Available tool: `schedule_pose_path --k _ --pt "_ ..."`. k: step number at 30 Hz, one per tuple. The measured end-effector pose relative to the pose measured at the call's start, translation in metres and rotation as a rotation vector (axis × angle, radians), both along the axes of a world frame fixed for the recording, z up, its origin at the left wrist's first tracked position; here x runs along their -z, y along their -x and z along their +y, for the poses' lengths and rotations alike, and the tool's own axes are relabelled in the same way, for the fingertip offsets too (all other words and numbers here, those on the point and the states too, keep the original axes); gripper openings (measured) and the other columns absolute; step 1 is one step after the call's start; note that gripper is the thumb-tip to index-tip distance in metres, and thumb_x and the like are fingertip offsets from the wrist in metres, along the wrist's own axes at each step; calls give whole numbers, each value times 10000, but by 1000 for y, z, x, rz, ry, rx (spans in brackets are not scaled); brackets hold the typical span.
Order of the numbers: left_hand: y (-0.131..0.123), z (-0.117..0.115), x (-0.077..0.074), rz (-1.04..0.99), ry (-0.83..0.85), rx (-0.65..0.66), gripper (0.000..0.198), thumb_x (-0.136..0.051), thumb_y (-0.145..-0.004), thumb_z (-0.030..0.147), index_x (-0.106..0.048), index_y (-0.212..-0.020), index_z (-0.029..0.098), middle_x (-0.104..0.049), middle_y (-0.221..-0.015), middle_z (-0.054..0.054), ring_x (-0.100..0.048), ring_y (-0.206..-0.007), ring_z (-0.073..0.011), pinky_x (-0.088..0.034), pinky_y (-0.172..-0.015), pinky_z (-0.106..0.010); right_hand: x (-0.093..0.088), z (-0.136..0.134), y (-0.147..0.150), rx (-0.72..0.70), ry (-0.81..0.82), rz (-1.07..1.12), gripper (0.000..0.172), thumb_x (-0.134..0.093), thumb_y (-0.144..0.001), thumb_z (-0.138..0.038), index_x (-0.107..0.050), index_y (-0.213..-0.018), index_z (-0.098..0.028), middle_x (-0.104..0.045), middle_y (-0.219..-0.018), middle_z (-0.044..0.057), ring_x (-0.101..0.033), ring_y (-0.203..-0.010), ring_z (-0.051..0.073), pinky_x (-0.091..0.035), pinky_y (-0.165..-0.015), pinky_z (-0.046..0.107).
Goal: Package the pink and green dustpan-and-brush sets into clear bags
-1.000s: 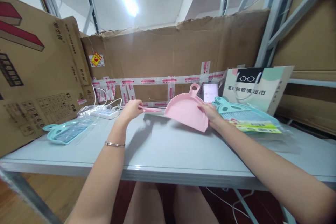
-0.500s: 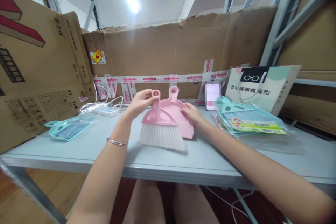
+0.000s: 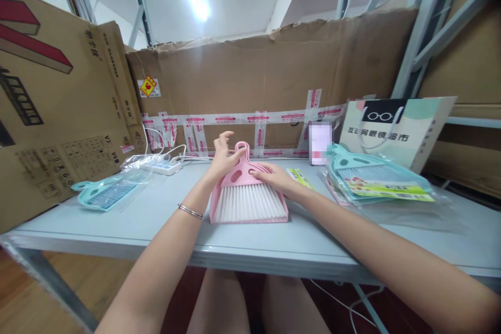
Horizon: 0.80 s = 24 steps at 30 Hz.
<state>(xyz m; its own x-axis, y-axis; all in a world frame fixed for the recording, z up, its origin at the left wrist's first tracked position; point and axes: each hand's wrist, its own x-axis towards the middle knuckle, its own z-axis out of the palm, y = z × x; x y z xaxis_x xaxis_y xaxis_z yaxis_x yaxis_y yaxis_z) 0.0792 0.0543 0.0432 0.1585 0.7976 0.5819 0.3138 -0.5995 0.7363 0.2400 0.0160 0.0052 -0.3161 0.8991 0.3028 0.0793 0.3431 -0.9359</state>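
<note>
**Pink Brush Sits in Its Pan**

We have the pink brush (image 3: 250, 204) lying inside the pink dustpan (image 3: 213, 210), in the middle of the frame, on the pale table (image 3: 274, 240). Both handles point to the top of the frame, and the white bristles point to the bottom. The long way of the set runs up and down, leaning just a bit left at the top.

Our left hand (image 3: 225, 157) has its thumb on the handle end, and its fingers stick up, spread apart from the thumb. Our right hand (image 3: 276, 178) is clamped on the right side of the pan.

At the left of the frame, a see-through bag (image 3: 135, 195) has a small teal set (image 3: 104, 195) in it. At the right, a clear bag (image 3: 438, 219) has a big teal set (image 3: 368, 175) in it. Behind that stands a paper bag (image 3: 410, 120); we cannot tell what is inside.
</note>
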Motion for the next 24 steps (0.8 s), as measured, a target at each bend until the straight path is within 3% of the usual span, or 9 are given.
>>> schedule_pose_path --k 2,5,7,10,14,16,20,24 --pt "3 -3 0 46 123 70 559 -637 -722 365 -415 -1202 184 -492 -1138 -105 -537 -924 -169 -436 -827 -321 2 0 0 18 -8 17 390 -623 -728 -399 -625 -1048 -175 -670 -1030 49 -585 -979 194 -415 -871 316" --pt "9 -8 -4 120 285 303 424 -608 -734 417 -576 -1039 124 -614 -932 -82 -572 -816 -170 -439 -755 -302 1 -3 -2 44 -21 21 388 -619 -735 -403 -622 -1053 -180 -658 -1058 52 -574 -997 187 -410 -870 304" --pt "12 -10 -6 98 330 385 389 -602 -734 426 -625 -956 107 -637 -861 -74 -577 -745 -154 -438 -691 -276 -2 -6 -4 41 -21 10 407 -630 -723 -415 -618 -1055 -180 -653 -1056 50 -570 -988 179 -407 -858 292" --pt "12 -9 -4 83 317 337 376 -620 -718 429 -664 -882 94 -657 -815 -76 -579 -694 -147 -429 -641 -260 -7 -7 -6 53 -15 -36 427 -613 -709 -493 -649 -969 -156 -668 -909 42 -582 -843 159 -415 -764 270" --pt "7 -3 3 90 309 271 394 -629 -705 444 -686 -894 103 -677 -823 -85 -592 -698 -158 -431 -635 -263 -14 0 -9 213 6 -94 498 -587 -660 -602 -673 -776 -125 -626 -679 21 -520 -622 124 -369 -601 247" --pt "5 0 6 100 301 229 397 -631 -697 451 -693 -883 106 -679 -813 -80 -591 -693 -157 -430 -634 -262 -19 4 -10 248 11 -143 482 -627 -618 -597 -662 -706 -125 -612 -644 19 -504 -600 120 -356 -576 241" --pt "3 1 8 99 297 175 388 -645 -672 461 -706 -821 107 -670 -743 -56 -569 -647 -139 -413 -604 -251 -29 10 -9 185 67 -252 438 -663 -597 -566 -655 -669 -134 -614 -629 26 -506 -588 124 -367 -558 243" --pt "4 0 9 51 345 157 360 -681 -640 450 -710 -762 113 -656 -676 -36 -544 -596 -118 -396 -570 -239 -24 16 -3 229 38 -205 474 -660 -582 -588 -658 -660 -121 -567 -560 9 -475 -534 109 -366 -522 246"
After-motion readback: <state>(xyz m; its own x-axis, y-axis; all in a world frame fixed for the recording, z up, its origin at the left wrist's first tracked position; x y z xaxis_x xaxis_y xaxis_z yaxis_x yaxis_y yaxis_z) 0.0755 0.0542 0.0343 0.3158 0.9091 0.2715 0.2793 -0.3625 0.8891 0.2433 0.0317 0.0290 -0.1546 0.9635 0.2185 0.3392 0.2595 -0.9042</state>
